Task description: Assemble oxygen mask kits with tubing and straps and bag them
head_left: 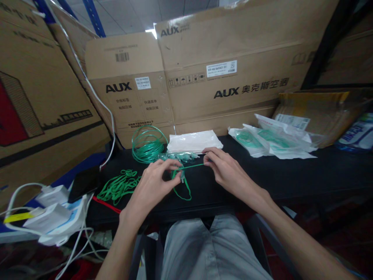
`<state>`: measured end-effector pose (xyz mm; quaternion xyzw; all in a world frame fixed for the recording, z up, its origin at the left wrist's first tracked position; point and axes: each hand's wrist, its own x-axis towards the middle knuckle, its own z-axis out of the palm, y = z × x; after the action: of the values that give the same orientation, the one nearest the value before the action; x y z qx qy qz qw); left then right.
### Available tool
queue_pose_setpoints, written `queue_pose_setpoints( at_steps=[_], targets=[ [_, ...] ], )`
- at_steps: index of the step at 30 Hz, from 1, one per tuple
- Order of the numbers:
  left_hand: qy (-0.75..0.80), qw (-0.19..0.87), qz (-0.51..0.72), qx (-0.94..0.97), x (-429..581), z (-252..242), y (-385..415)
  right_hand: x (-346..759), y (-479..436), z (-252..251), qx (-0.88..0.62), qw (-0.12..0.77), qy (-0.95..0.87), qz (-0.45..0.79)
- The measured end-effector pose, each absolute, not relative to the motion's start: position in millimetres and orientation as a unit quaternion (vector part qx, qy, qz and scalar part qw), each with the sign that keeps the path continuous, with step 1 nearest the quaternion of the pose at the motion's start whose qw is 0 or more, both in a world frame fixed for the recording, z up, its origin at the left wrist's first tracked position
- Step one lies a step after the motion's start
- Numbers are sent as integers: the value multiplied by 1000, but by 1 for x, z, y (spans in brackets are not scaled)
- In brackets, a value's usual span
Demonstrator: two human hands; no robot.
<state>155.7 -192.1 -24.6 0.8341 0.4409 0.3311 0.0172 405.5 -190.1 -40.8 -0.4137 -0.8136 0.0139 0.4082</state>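
A thin green elastic cord [192,166] is stretched between my two hands above the black table. My right hand [223,166] pinches its right end between thumb and fingers. My left hand [157,178] is curled around the other end, by a small clear plastic piece [182,177] that its fingers partly hide. A loop of the cord [186,197] hangs below that hand. Just behind lie several small clear, green-tinted plastic parts [186,156]. To the left is a heap of green elastic cords [121,187], with a coil of clear green tubing [148,147] farther back.
White flat packets [194,141] lie behind my hands. Sealed pouches with green tubing [271,138] sit back right, near a cardboard box [317,112]. At left are a phone [84,183] and a power strip [62,223] with chargers and cables. Large cartons [221,77] wall the table's back.
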Motion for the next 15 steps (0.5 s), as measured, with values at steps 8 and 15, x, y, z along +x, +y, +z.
queue_pose_setpoints(
  at_steps=[8, 15],
  targets=[
    [427, 88, 360, 825, 159, -25, -195, 403, -191, -39, -380, 447, -797, 147],
    [377, 213, 389, 813, 173, -25, -199, 383, -194, -46, -364, 484, -716, 349]
  ],
)
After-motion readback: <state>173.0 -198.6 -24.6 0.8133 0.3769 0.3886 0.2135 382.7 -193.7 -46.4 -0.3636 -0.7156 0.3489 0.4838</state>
